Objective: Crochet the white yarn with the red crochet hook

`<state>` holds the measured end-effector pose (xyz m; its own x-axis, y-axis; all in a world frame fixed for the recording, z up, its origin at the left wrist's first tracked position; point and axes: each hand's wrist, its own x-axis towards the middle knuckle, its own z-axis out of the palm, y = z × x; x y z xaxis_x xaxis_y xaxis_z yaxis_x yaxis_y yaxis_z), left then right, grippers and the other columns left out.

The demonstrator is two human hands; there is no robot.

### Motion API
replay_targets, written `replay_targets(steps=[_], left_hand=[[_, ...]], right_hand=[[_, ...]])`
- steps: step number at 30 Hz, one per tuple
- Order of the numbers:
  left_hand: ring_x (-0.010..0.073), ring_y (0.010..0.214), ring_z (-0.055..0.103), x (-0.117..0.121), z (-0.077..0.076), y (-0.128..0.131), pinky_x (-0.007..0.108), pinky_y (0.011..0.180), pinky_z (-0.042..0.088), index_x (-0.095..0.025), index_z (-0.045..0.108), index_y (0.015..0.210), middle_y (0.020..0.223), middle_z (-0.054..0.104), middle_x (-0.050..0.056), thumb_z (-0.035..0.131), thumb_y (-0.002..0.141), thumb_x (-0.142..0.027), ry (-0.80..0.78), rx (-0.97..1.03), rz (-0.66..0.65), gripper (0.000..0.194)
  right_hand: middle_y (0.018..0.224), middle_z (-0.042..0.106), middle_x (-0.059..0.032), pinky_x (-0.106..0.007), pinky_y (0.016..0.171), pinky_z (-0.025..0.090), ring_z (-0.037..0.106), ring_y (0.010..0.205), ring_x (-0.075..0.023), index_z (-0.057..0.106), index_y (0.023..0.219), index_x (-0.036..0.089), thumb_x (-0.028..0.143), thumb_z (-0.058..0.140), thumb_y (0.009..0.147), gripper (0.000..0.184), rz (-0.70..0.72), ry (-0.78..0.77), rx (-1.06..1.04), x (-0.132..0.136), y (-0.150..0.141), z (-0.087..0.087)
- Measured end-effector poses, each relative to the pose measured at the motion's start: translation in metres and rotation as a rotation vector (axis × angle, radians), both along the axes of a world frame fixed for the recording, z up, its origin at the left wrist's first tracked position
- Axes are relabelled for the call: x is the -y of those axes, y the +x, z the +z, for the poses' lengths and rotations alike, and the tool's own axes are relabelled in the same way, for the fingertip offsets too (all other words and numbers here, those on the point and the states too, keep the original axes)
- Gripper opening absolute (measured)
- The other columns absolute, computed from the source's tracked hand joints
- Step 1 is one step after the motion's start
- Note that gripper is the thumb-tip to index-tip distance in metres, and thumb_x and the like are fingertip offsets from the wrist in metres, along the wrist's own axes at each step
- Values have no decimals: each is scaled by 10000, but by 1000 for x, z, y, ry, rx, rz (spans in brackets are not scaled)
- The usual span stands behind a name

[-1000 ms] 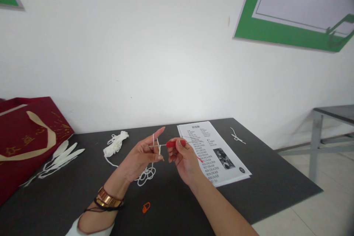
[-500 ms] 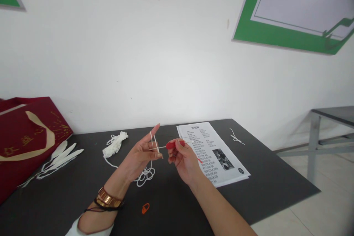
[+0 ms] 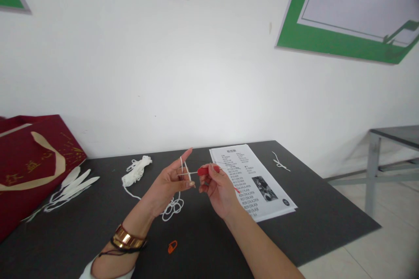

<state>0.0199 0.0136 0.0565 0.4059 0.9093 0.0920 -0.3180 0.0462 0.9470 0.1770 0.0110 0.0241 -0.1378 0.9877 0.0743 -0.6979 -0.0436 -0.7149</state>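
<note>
My left hand is raised over the dark table, its forefinger stretched up with white yarn looped round it and the other fingers pinched on the strand. My right hand is closed on a red-handled crochet hook, whose metal tip points left into the yarn at my left fingers. The yarn runs down to loose coils on the table and on to a small white bundle further back.
A printed sheet lies right of my hands. A short white yarn scrap is near the far right edge. An orange clip lies in front. A red bag and white strips sit at the left. Another table stands far right.
My left forefinger shifted slightly and the hook's tip stays at the yarn loop; both hands remain nearly in place.
</note>
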Motion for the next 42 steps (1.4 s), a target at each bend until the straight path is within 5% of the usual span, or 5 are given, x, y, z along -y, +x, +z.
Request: replay_targets(steps=[5, 11, 19, 27, 42], left_hand=[[92, 641, 436, -1, 0, -2, 235, 607, 363, -283, 331, 1402, 694, 480, -46, 684, 725, -178, 130, -170, 36, 770], [107, 683, 442, -5, -4, -4, 262, 624, 398, -281, 529, 1262, 986, 552, 18, 724, 686, -254, 265, -384, 131, 608], [111, 574, 464, -4, -2, 3, 253, 552, 375, -195, 697, 1010, 671, 553, -17, 671, 717, -259, 215, -382, 295, 301], [97, 585, 435, 0, 2, 7, 234, 566, 355, -233, 370, 1387, 622, 456, -71, 665, 708, -209, 193, -252, 287, 740], [94, 611, 444, -5, 0, 4, 246, 631, 377, -234, 331, 1407, 638, 450, -70, 671, 709, -202, 193, -236, 263, 777]], right_hand=[[695, 615, -13, -197, 434, 476, 518, 580, -105, 660, 825, 154, 322, 611, 827, 175, -16, 10, 12, -1, 2, 0], [690, 607, -14, -198, 433, 468, 520, 587, -109, 655, 825, 152, 325, 604, 831, 181, -42, 8, 21, -2, 2, -1], [710, 609, -18, -194, 431, 466, 523, 608, -114, 648, 832, 155, 317, 603, 832, 168, -50, 17, 26, -2, 1, -3], [701, 633, -24, -184, 451, 477, 542, 587, -101, 664, 840, 139, 309, 618, 822, 177, -81, -17, 27, -3, 1, -3], [673, 641, -26, -192, 467, 489, 549, 564, -101, 677, 816, 133, 333, 652, 785, 205, -115, -40, 26, -3, 1, 0]])
